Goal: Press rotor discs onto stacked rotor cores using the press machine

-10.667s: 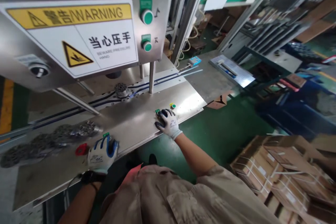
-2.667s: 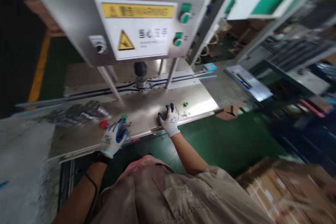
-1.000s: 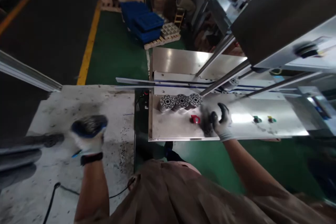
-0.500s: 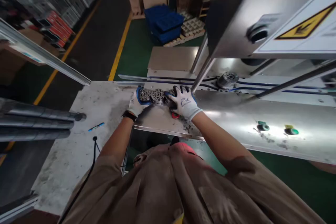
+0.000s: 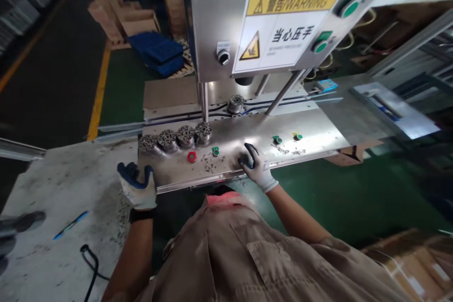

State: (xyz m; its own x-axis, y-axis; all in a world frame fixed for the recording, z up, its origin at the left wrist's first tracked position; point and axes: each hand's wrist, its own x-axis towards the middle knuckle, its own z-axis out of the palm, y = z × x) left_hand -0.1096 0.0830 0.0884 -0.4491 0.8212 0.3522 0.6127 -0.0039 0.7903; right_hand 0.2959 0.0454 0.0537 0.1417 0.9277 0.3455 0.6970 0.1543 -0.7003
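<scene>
My left hand (image 5: 137, 185), in a white glove with dark blue palm and fingertips, is held over the white table's edge. Its thumb and fingers are apart, with nothing between them. Beside it, several round slotted metal parts (image 5: 167, 139) stand in a row on the steel worktop (image 5: 244, 134). My right hand (image 5: 255, 166), gloved alike, hovers at the worktop's front edge, thumb and forefinger spread; it holds nothing I can see. Between the hands are a red button (image 5: 191, 156) and a green button (image 5: 215, 152). Another round metal part (image 5: 235, 104) sits beneath the press head (image 5: 244, 81).
The press housing (image 5: 212, 14) with a warning sign (image 5: 290, 28) overhangs the worktop on steel posts (image 5: 283, 93). Two more buttons (image 5: 278, 140) are at right. A blue pen (image 5: 71, 224) and black cable (image 5: 95, 264) lie on the white table (image 5: 38, 188). Dark scraps (image 5: 212, 165) litter the worktop.
Both hands have come off the row of metal parts, the left toward the table edge, the right along the worktop to the right. The head view has swung right.
</scene>
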